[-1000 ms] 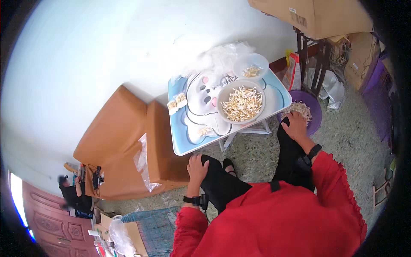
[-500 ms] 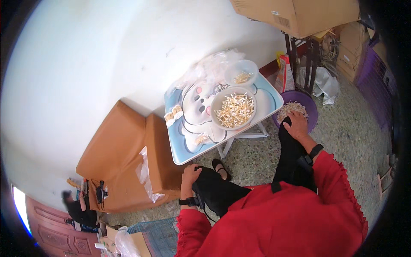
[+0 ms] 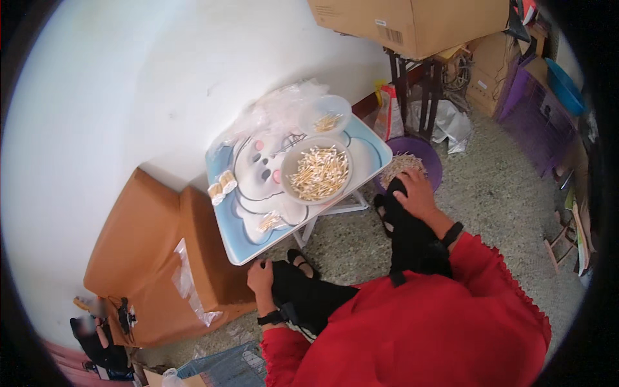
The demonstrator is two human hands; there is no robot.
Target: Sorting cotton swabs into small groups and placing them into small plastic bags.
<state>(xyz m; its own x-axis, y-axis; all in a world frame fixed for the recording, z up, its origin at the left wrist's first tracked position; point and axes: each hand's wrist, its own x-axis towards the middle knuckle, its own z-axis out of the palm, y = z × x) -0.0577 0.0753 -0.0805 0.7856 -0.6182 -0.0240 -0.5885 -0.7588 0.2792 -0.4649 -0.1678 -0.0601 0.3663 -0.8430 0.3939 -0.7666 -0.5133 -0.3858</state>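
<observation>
My left hand (image 3: 260, 277) rests at my left knee, its fingers bent loosely over the edge and partly out of sight; I see nothing in it. Spread on my right knee, my right hand (image 3: 416, 195) is open and holds nothing. Ahead stands a small folding table (image 3: 240, 253) with a cartoon face on its top. A bowl (image 3: 289, 187) on it is full of cotton swabs (image 3: 319, 173). Behind that, a smaller clear tub (image 3: 343, 109) holds a few swabs. Two bundles of swabs (image 3: 222, 188) lie at the table's left edge, and a small bagged bunch (image 3: 269, 221) lies nearer me.
A purple basin (image 3: 433, 169) with a pale heap of sticks stands on the floor beyond my right hand. Clear plastic bags (image 3: 274, 106) cover the table's back. To the left is a brown sofa (image 3: 138, 226); a person (image 3: 103, 345) sits beyond it. A cardboard box (image 3: 412, 26) stands back right.
The view has swung to the right, so the table and sofa appear farther left. My left hand's fingers look more bent over the knee; my right hand stays on its knee.
</observation>
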